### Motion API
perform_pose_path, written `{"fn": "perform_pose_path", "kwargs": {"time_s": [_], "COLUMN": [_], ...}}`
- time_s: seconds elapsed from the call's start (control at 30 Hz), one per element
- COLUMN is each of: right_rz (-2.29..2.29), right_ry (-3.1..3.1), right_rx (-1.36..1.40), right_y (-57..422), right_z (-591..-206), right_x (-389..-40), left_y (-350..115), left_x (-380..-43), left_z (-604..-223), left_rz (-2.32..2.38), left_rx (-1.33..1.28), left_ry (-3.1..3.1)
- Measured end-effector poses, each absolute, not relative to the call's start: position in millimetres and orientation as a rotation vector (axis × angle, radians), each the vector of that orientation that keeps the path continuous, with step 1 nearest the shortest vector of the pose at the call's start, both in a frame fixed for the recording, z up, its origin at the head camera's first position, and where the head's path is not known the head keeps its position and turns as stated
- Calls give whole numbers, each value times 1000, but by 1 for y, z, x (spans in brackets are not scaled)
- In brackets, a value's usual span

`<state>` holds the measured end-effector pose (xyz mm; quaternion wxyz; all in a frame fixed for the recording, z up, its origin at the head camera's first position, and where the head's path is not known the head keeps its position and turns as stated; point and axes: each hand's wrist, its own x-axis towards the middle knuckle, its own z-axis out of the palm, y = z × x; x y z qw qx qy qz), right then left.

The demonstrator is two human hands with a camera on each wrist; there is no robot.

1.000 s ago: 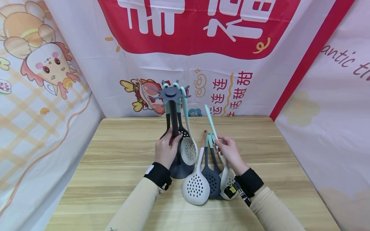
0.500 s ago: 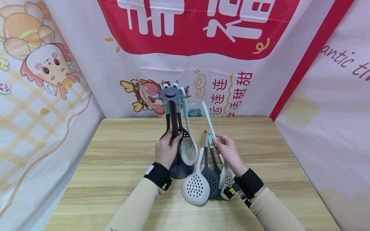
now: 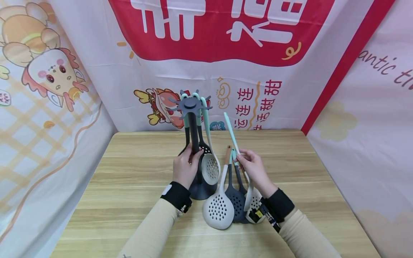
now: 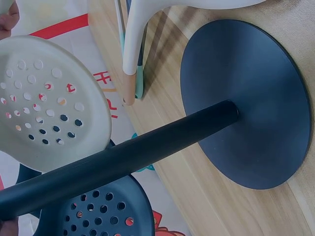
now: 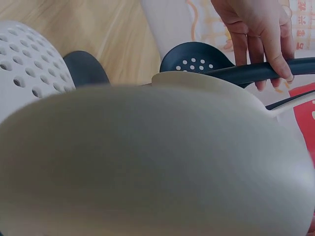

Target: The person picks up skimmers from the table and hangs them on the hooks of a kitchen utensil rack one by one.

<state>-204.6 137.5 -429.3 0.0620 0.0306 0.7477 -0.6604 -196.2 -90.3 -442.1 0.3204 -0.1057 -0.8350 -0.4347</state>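
My left hand (image 3: 186, 166) grips the dark pole (image 4: 123, 157) of a utensil stand, whose round base (image 4: 246, 137) rests on the table. Around its hooked top (image 3: 189, 104) hang a pale skimmer (image 3: 210, 171), a dark perforated skimmer (image 4: 98, 211) and another mint-handled utensil. To the right, my right hand (image 3: 253, 166) pinches a pale grey cooking spoon (image 3: 231, 130) by the lower part of its mint handle, handle end up. Its smooth head (image 5: 157, 162) fills most of the right wrist view; in the head view it shows nearly edge-on.
Right of the base lie a white slotted turner (image 3: 218, 211) with a wooden-ended handle, a dark slotted turner (image 3: 237, 204) and a pale perforated utensil (image 3: 257, 204), overlapping. The wooden table (image 3: 135, 200) meets printed cloth walls (image 3: 155, 75) at the back and sides.
My right hand has shifted slightly left, and the spoon's handle end has moved left toward the stand and a little up. My left hand keeps its grip on the pole.
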Motion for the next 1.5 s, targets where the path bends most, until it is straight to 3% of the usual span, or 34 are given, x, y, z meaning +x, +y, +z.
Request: {"fn": "perform_pose_path", "kwargs": {"time_s": [1.5], "right_rz": [-2097], "right_ry": [2161], "right_rx": [-175], "right_y": [119], "right_z": [-397], "right_x": [-178], "left_y": [-89], "left_x": [-192], "left_z": [-439], "left_rz": [-1156], "left_rx": [-245], "left_ry": [-2215]}}
